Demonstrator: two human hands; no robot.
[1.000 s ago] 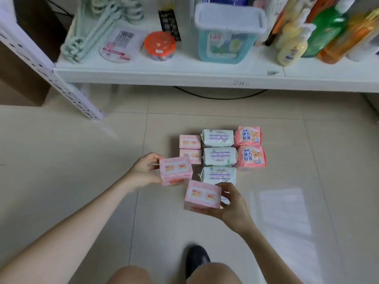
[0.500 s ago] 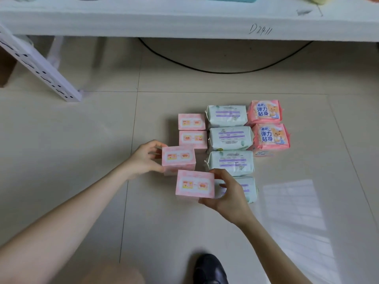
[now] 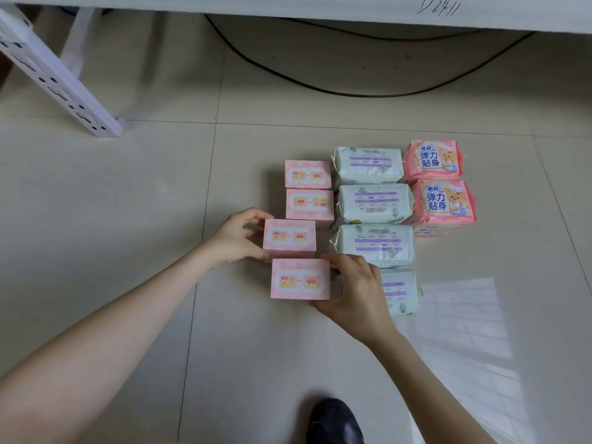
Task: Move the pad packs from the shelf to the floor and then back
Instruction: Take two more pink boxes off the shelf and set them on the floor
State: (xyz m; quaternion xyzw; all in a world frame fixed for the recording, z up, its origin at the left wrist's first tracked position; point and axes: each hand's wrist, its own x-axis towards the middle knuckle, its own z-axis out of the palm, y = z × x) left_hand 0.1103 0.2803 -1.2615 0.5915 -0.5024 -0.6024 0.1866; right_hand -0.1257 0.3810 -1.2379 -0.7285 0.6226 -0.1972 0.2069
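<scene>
Green packs [image 3: 374, 241] neighbour the gripped pink boxes [image 3: 300, 278]; cable [image 3: 352, 95] beyond.

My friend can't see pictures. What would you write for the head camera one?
On a floor, a person's left hand grips one pale pink box and the right hand the nearest box, in a column of four. Mint-green packs and bright pink packs lie alongside, near a shelf.

A white shelf [image 3: 288, 4] crossed the top. Beneath it curved a black cable [image 3: 368, 95]; at its left end slanted a perforated upright [image 3: 64, 84]; before it, a glossy beige tiled floor [image 3: 112, 203].
</scene>
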